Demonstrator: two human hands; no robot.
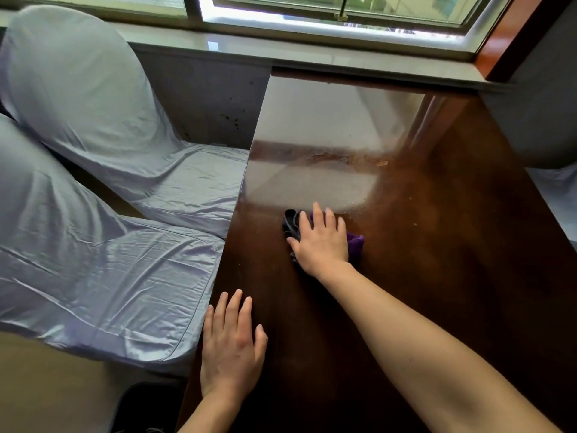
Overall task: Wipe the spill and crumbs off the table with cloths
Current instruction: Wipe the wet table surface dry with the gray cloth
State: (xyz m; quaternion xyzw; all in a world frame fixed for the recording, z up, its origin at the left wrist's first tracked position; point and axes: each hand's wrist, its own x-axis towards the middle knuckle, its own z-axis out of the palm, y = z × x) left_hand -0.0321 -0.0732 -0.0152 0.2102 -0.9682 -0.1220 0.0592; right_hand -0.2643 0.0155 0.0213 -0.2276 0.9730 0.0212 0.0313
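Note:
A glossy dark brown table (pixel 437 245) runs away from me to the window sill. My right hand (pixel 321 242) lies flat with straight fingers on bunched cloths, a dark grey cloth (pixel 291 225) showing at its left and a purple cloth (pixel 356 245) at its right. Beyond that hand, a brownish spill smear with crumbs (pixel 331 158) sits in the bright reflection, and a small crumb (pixel 381 163) lies to its right. My left hand (pixel 231 345) rests flat, fingers spread, on the table's near left edge.
Two chairs in pale lilac covers stand along the table's left side, one far (pixel 93 98) and one near (pixel 93 270). Another covered seat (pixel 555 195) shows at the right edge. A window sill (pixel 312 57) closes off the far end.

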